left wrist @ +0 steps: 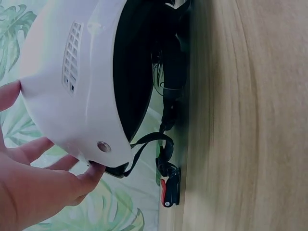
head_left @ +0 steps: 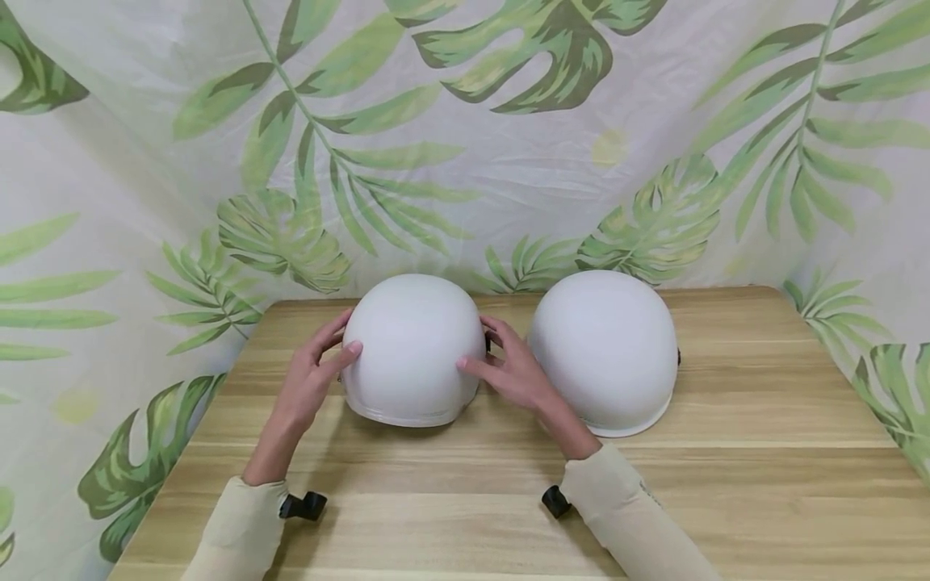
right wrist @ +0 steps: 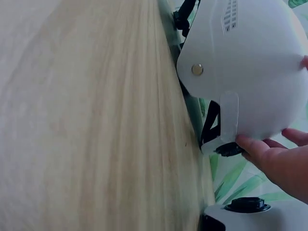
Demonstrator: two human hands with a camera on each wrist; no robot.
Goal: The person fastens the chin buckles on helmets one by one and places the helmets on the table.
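Note:
Both hands hold a white helmet [head_left: 414, 347] from its two sides on the left half of the wooden table. My left hand [head_left: 308, 383] grips its left side, thumb on the shell's near face and fingers reaching behind. On the opposite side, my right hand [head_left: 516, 375] spreads thumb and fingers over the shell. A grille vent [left wrist: 73, 57] and a round rivet [left wrist: 104, 146] show on the shell. From its dark inside hangs a black chin strap [left wrist: 166, 149] with a red-and-black buckle [left wrist: 163, 190], close by the tabletop. The helmet's rim stands above the table in the left wrist view.
A second white helmet [head_left: 606, 347] sits dome up just right of my right hand; its black round fitting [right wrist: 248, 204] shows in the right wrist view. Leaf-printed cloth [head_left: 523, 186] hangs behind and beside the wooden table [head_left: 436, 516]. Black wrist mounts [head_left: 303, 506] stick out from the sleeves.

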